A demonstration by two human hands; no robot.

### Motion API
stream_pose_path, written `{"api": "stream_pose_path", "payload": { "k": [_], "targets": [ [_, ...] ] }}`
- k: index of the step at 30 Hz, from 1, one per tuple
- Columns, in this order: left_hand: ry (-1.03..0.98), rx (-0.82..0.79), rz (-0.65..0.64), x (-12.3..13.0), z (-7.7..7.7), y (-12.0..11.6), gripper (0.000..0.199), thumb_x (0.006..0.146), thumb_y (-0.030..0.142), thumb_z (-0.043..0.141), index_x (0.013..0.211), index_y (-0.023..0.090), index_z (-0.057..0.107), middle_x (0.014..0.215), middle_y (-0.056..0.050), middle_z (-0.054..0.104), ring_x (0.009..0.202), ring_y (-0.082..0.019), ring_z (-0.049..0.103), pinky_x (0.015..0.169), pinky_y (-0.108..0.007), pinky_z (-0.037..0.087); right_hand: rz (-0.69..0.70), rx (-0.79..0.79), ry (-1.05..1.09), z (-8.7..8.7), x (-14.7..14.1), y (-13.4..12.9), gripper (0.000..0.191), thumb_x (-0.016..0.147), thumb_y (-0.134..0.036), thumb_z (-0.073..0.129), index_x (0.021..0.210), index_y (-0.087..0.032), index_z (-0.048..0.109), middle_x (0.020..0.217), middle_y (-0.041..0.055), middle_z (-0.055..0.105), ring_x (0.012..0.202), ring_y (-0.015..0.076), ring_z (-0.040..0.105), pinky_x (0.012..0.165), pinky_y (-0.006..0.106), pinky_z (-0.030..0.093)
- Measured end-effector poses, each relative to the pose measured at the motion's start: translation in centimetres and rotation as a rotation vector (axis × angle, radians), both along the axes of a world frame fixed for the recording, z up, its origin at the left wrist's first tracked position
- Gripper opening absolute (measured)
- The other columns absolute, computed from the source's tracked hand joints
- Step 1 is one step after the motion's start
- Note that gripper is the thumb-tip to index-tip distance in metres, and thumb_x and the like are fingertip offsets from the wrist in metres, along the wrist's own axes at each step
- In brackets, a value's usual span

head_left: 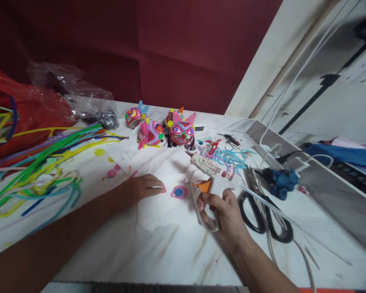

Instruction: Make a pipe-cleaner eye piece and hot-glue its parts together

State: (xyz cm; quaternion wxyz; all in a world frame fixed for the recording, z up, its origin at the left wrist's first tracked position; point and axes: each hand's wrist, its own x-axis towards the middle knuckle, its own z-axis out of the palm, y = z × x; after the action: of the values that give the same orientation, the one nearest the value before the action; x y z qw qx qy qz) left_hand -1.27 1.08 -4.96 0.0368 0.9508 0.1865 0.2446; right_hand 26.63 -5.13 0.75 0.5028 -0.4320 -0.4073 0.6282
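My left hand point(146, 187) is low over the white paper, its fingers closed on a small pink piece point(164, 189) that shows at the fingertips. Just right of it lies a flat pink oval with a blue centre point(179, 192), apart from both hands. My right hand point(227, 209) is wrapped round the handle of a hot glue gun point(215, 166). The gun's orange trigger point(204, 185) shows above my fingers, and its nozzle points to the upper left. A long translucent glue stick point(293, 221) appears to run back from the gun. My palm hides part of the handle.
Several colourful fuzzy animal-face ornaments point(182, 133) stand at the back. Bundled pipe cleaners point(45, 175) and a red bag point(27, 118) fill the left. Black-handled scissors point(270, 215), cords and a blue fabric bundle point(282, 183) lie right, beside a low grey wall point(317, 179).
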Motion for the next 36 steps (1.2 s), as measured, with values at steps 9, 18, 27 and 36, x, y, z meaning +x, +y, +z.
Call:
{"api": "stream_pose_path", "payload": {
  "k": [9,18,27,36],
  "targets": [
    [0.043,-0.022,0.029,0.0,0.1,-0.1,0.04,0.104,0.015,0.035,0.136,0.023,0.058,0.124,-0.011,0.067,0.117,-0.021,0.06,0.098,-0.031,0.05,0.094,-0.064,-0.136,0.7,1.4,0.4,0.024,0.062,-0.028,0.073,0.056,-0.018,0.051,0.048,0.0031,0.059,0.029,0.0104,0.045,0.026,0.019,0.021],
    [-0.006,-0.048,0.011,0.2,0.2,-0.2,0.038,0.103,0.016,0.038,0.135,0.02,0.058,0.125,-0.012,0.067,0.118,-0.021,0.059,0.101,-0.033,0.049,0.186,-0.021,-0.339,3.2,2.2,2.0,0.029,0.061,-0.027,0.073,0.049,-0.021,0.048,0.043,0.0037,0.06,0.027,0.01,0.043,0.027,0.02,0.019],
    [-0.027,-0.053,-0.038,0.3,0.3,-0.1,0.036,0.103,0.017,0.038,0.132,0.017,0.06,0.124,-0.014,0.067,0.116,-0.023,0.06,0.099,-0.034,0.051,0.239,-0.127,-0.452,-0.2,2.5,2.0,0.027,0.068,-0.031,0.072,0.055,-0.02,0.051,0.047,0.0067,0.063,0.028,0.0098,0.042,0.029,0.021,0.018],
    [-0.009,-0.06,-0.01,0.4,0.6,-0.2,0.033,0.103,0.018,0.04,0.127,0.019,0.063,0.123,-0.013,0.068,0.117,-0.022,0.06,0.102,-0.032,0.05,0.28,-0.122,-0.452,1.0,2.6,1.9,0.016,0.064,-0.022,0.072,0.059,-0.02,0.057,0.043,0.0017,0.062,0.031,0.0107,0.047,0.031,0.02,0.024]
  ]
}}
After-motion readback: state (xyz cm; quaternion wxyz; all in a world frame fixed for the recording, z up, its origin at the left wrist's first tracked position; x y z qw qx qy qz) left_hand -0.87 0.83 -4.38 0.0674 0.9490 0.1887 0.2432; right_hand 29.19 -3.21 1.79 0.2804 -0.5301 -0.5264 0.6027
